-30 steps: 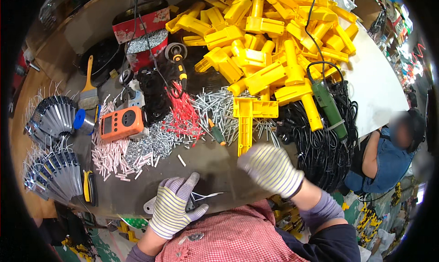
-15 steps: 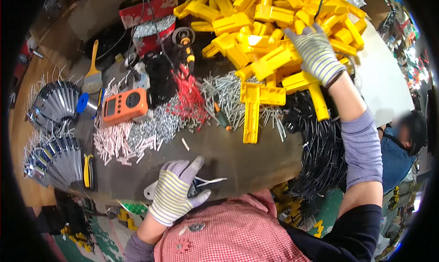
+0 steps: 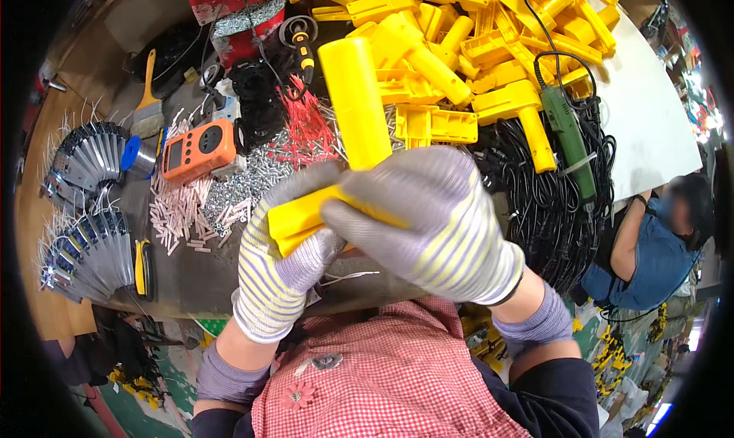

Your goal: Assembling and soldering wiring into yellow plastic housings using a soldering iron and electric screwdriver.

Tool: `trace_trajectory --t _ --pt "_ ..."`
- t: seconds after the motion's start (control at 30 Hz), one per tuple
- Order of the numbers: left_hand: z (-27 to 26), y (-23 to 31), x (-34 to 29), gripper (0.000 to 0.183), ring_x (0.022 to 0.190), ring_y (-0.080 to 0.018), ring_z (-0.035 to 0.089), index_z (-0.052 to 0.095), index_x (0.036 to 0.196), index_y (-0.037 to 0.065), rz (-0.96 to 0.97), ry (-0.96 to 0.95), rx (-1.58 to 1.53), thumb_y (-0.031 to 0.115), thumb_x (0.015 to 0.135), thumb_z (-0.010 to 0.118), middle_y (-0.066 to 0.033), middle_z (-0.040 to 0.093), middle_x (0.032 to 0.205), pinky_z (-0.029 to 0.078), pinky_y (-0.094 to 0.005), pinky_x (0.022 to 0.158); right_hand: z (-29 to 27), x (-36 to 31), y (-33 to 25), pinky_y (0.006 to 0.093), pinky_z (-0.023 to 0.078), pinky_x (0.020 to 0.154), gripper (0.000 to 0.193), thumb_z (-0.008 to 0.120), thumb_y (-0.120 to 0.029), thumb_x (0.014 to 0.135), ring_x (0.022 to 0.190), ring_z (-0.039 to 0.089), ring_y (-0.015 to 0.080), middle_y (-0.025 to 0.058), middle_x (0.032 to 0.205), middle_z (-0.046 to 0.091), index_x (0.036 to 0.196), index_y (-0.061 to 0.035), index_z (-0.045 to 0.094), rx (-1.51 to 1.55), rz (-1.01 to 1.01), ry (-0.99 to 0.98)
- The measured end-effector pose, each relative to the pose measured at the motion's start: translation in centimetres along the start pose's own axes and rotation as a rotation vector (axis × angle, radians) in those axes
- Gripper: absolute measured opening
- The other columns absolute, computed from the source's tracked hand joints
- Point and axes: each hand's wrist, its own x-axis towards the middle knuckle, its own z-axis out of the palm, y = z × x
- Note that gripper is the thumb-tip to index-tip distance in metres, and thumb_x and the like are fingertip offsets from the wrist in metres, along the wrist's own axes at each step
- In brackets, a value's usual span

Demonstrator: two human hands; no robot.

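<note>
Clasping a yellow casing point(image 3: 361, 136) with closed left hand point(image 3: 287, 262) and right hand point(image 3: 430, 212). Holding it over the near edge of the table point(image 3: 191, 285), pointing its tube point(image 3: 350, 82) toward the far edge.

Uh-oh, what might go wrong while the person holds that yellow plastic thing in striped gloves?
The yellow plastic casing might slip, since the left hand and right hand, both in striped fabric gloves, hold it up in the air. In the jumbled heap of yellow plastic casings, pieces lean at odd angles, so one could slide if bumped. The green rod-shaped tool lies on looped black cables and might snag them.
</note>
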Motion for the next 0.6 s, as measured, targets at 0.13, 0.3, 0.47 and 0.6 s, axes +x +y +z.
trace_trajectory --t 0.13,0.3,0.47,0.6 --pt "-2.5 -1.5 -1.3 0.051 0.105 -0.0334 0.066 0.052 0.13 -0.002 0.019 -0.015 -0.216 0.015 0.087 0.073 -0.0178 0.06 0.124 0.064 -0.0438 0.074 0.1 -6.9 1.9 0.0406 0.053 0.069 0.014 0.069 -0.004 0.081 0.079 0.065 0.0332 0.0152 0.092 0.065 0.094 -0.0053 0.068 0.049 0.767 0.09" --pt "-2.6 -2.4 -1.5 0.052 0.106 -0.0328 0.066 0.053 0.129 -0.002 -0.035 0.036 -0.242 0.016 0.085 0.076 -0.0181 0.061 0.123 0.063 -0.0438 0.077 3.4 -13.3 3.4 0.0397 0.052 0.061 0.014 0.064 -0.008 0.082 0.069 0.062 0.0302 0.0125 0.078 0.058 0.095 -0.0097 0.057 -0.566 0.689 -0.217" --pt "-4.1 -3.2 -1.9 0.05 0.11 -0.0267 0.065 0.054 0.127 -0.002 -0.015 -0.025 -0.094 0.007 0.083 0.076 -0.0158 0.063 0.123 0.057 -0.0399 0.089 1.4 -12.4 -0.2 0.0375 0.052 0.062 0.025 0.065 -0.004 0.08 0.072 0.065 0.0292 0.0123 0.08 0.063 0.104 -0.0099 0.062 -0.256 0.865 -0.295" --pt "-4.1 -2.5 -1.4 0.055 0.112 -0.0222 0.064 0.054 0.127 -0.002 0.085 -0.139 0.141 0.0 0.078 0.078 -0.0135 0.063 0.127 0.051 -0.0351 0.097 -0.5 -8.0 -1.5 0.0371 0.05 0.06 0.025 0.066 0.003 0.075 0.069 0.061 0.0273 0.0102 0.078 0.059 0.098 -0.0085 0.066 0.325 0.978 -0.108"
